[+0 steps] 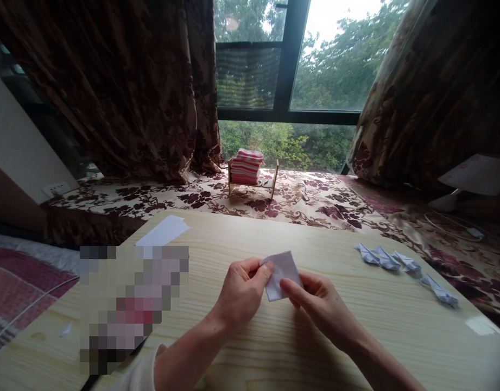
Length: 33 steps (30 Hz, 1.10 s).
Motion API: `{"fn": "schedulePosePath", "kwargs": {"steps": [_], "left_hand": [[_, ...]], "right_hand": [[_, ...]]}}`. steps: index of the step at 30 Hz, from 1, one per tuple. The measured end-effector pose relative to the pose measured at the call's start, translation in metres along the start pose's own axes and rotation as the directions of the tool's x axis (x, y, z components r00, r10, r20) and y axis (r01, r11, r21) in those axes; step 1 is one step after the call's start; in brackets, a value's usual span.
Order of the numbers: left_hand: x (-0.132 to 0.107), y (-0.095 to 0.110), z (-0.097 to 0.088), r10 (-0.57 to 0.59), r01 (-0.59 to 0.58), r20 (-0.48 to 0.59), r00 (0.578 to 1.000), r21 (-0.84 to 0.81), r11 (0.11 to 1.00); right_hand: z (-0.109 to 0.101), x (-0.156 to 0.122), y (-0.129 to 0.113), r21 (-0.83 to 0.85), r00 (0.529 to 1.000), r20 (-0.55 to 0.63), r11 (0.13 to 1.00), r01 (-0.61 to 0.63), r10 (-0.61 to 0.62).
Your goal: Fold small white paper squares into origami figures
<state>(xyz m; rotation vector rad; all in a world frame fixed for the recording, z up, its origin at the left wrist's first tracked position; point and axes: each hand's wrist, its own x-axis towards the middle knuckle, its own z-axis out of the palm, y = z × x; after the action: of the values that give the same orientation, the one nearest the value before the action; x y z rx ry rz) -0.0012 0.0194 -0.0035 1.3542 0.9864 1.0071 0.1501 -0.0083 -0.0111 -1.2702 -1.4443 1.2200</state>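
Between my two hands is a small folded square of white paper (283, 270), held up above the wooden table (217, 239). My left hand (245, 285) pinches its left edge between thumb and curled fingers. On the right side, my right hand (315, 298) grips the lower right edge, thumb on top and fingers behind. The paper looks several layers thick and is tilted slightly. What lies behind it is hidden from me.
Several folded white paper shapes (388, 258) lie along the table's right side. Flat white paper (162, 231) rests at the back left, near a pixelated object (131, 309). A small rack of striped cloths (246, 165) stands on the window sill, a lamp (473, 174) at right.
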Motion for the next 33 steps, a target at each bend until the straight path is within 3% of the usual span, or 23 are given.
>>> {"fn": "schedulePosePath", "kwargs": {"steps": [7,14,18,25,33], "left_hand": [[0.003,0.001,0.0,-0.017,0.014,-0.071,0.997,-0.037,0.999],[0.009,0.002,-0.002,-0.024,-0.017,-0.261,0.965,-0.153,0.988],[0.006,0.005,0.002,-0.034,-0.015,-0.208,0.977,-0.229,0.973],[-0.002,0.007,0.009,-0.049,0.024,-0.083,0.995,-0.272,0.962],[0.006,0.002,0.005,-0.077,0.034,-0.162,0.984,-0.252,0.967]], "right_hand": [[-0.002,0.003,0.002,0.032,1.0,-0.007,0.999,0.001,-0.001],[0.003,0.002,0.006,0.216,0.994,-0.106,0.976,-0.014,0.038],[0.015,-0.002,0.004,0.244,0.999,0.01,0.968,-0.051,0.05],[0.024,-0.003,0.005,0.306,0.986,-0.075,0.944,-0.122,0.151],[0.028,-0.002,-0.001,0.25,0.99,-0.065,0.963,-0.104,0.124]]}}
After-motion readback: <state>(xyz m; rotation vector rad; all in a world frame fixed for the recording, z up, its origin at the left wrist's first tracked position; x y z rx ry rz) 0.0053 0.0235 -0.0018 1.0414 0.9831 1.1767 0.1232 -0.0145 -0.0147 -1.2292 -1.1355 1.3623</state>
